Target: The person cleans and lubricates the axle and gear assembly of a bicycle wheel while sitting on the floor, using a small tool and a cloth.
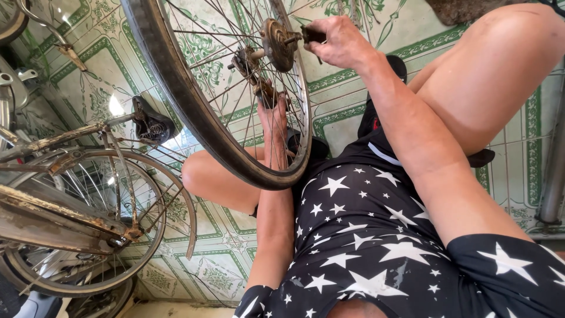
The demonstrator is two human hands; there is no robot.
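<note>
Wheel [194,100] between knees; bicycle [76,206] left; hub [276,41] between hands.

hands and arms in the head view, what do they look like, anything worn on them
Both arms are bare from short black sleeves printed with white stars. The left hand and right hand wear no gloves; no watch or rings show.

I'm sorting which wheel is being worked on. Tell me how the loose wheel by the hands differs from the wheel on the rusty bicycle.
The loose wheel is off any frame, held between the knees; the bicycle wheel sits mounted in its rusty frame. The right hand is at the loose wheel's hub and the left hand reaches through its spokes; nobody touches the bicycle wheel. A mudguard covers the bicycle wheel; the loose wheel has none. Both have wire spokes.
</note>
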